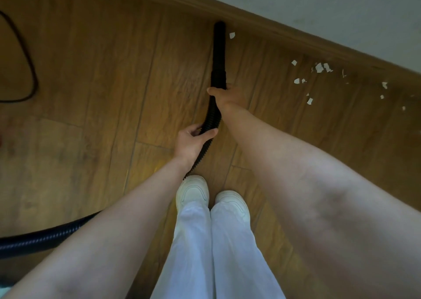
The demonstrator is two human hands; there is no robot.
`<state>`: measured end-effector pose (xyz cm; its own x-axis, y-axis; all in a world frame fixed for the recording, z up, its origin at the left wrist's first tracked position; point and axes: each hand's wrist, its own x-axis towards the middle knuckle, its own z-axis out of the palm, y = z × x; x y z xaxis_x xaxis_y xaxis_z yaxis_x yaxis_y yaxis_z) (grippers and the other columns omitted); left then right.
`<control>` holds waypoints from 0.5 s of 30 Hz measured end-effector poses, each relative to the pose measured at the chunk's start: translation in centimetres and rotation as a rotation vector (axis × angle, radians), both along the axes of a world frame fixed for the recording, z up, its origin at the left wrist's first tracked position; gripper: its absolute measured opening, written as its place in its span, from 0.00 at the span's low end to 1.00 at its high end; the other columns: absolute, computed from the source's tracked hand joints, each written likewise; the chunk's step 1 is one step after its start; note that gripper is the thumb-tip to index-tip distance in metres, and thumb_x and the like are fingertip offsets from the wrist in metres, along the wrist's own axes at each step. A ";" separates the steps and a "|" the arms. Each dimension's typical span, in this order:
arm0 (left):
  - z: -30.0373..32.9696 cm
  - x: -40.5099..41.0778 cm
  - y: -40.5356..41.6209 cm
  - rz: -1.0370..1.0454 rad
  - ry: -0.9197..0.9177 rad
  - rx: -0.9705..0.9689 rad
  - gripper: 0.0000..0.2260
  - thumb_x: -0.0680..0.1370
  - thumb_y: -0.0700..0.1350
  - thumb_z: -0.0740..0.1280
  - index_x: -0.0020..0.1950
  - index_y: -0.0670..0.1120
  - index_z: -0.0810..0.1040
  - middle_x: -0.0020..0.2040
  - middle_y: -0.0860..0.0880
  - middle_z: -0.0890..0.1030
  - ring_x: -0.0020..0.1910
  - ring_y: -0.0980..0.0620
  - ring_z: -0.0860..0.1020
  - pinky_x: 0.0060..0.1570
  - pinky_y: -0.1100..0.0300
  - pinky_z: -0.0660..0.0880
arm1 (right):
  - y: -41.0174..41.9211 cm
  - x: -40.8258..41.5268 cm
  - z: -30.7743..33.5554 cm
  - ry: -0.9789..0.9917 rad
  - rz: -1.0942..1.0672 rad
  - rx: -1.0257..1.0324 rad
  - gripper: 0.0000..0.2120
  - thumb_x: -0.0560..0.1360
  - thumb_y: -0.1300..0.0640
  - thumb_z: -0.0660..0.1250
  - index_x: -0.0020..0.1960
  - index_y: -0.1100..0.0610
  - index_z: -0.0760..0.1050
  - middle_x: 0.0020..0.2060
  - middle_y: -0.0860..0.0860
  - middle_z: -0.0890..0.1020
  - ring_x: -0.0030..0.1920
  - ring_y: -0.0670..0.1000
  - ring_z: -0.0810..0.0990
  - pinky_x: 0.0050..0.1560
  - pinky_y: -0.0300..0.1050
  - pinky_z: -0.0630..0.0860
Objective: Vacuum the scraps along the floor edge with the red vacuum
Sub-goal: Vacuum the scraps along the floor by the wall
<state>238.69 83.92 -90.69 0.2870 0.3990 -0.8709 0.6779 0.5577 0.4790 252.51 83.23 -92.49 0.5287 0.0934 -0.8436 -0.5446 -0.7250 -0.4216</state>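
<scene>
A black vacuum nozzle (219, 53) points away from me, its tip resting on the wooden floor at the brown baseboard (284, 32). My right hand (230, 95) grips the nozzle's near end where the ribbed black hose (210, 125) begins. My left hand (193, 139) holds that hose a little lower. One white scrap (232, 35) lies just right of the nozzle tip. Several more white scraps (319, 67) are scattered along the baseboard further right. The red vacuum body is out of view.
The hose (41, 238) loops back behind my left arm to the lower left. A thin black cord (29, 71) curves across the floor at the far left. My feet in white shoes (193, 191) stand below the hands. A pale wall (341, 7) rises above the baseboard.
</scene>
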 end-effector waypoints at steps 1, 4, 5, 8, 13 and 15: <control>0.2 0.3 0.0 -0.007 -0.005 -0.008 0.26 0.68 0.51 0.77 0.64 0.48 0.77 0.52 0.50 0.81 0.47 0.54 0.80 0.44 0.64 0.77 | -0.1 0.3 0.2 -0.002 0.001 -0.013 0.21 0.74 0.50 0.70 0.65 0.54 0.74 0.50 0.51 0.80 0.42 0.50 0.78 0.46 0.45 0.79; 0.9 1.0 -0.8 -0.049 -0.008 -0.032 0.25 0.68 0.52 0.78 0.62 0.49 0.78 0.49 0.51 0.82 0.46 0.53 0.81 0.46 0.60 0.78 | -1.5 1.3 0.8 -0.016 -0.005 -0.085 0.18 0.74 0.51 0.70 0.61 0.56 0.76 0.47 0.52 0.80 0.38 0.49 0.76 0.44 0.44 0.79; 1.2 1.2 -1.3 -0.066 -0.011 -0.044 0.24 0.67 0.52 0.78 0.62 0.49 0.79 0.49 0.50 0.83 0.45 0.53 0.81 0.45 0.60 0.78 | -2.2 1.7 1.1 -0.018 -0.007 -0.110 0.17 0.74 0.51 0.70 0.60 0.56 0.76 0.44 0.51 0.79 0.37 0.49 0.75 0.44 0.45 0.79; 2.3 1.6 -2.6 -0.110 -0.034 -0.065 0.20 0.69 0.51 0.77 0.58 0.50 0.80 0.44 0.53 0.82 0.41 0.56 0.80 0.43 0.61 0.77 | -4.2 2.3 1.9 -0.016 -0.033 -0.161 0.14 0.74 0.52 0.70 0.56 0.57 0.76 0.36 0.49 0.75 0.36 0.49 0.75 0.44 0.45 0.80; 3.7 1.0 -2.8 -0.105 -0.028 -0.066 0.17 0.69 0.50 0.77 0.56 0.52 0.80 0.43 0.54 0.82 0.41 0.55 0.80 0.45 0.59 0.78 | -4.6 1.6 2.9 -0.016 -0.054 -0.186 0.09 0.73 0.51 0.71 0.45 0.55 0.73 0.35 0.49 0.74 0.35 0.49 0.76 0.45 0.49 0.81; 4.2 0.5 -2.6 -0.098 -0.004 -0.063 0.17 0.69 0.50 0.77 0.56 0.51 0.81 0.42 0.52 0.83 0.40 0.54 0.81 0.44 0.58 0.78 | -4.2 1.0 3.4 -0.010 -0.055 -0.196 0.11 0.72 0.51 0.72 0.41 0.55 0.71 0.35 0.50 0.75 0.34 0.49 0.76 0.44 0.48 0.81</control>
<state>239.14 81.36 -86.48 0.3257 0.3130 -0.8922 0.7288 0.5180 0.4478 253.54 79.06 -89.10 0.5366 -0.1016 -0.8377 -0.5822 -0.7632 -0.2803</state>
